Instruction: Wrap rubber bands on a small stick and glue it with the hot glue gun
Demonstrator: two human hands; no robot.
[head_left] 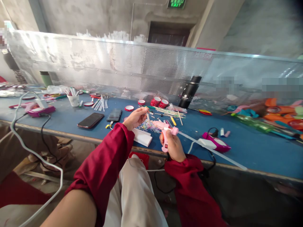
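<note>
My right hand (175,147) is wrapped round the handle of a pink hot glue gun (168,137), whose nozzle points left. A long translucent glue stick (227,160) sticks out of its back. Left of the nozzle, my left hand (136,118) pinches a small pale strip (148,117) that hangs down from the fingertips, close to the nozzle tip. I cannot tell whether the two touch. Below and behind the hands lies a scatter of thin coloured pieces (153,127), partly hidden. A white folded box or card (142,137) lies near the table edge under my left wrist.
On the blue table (255,142) are a phone (91,120), a white cup of sticks (73,100), loose glue sticks (101,103), red tins (156,101), a black flask (190,92) and purple power strips (216,143). A perforated metal screen (132,67) stands behind.
</note>
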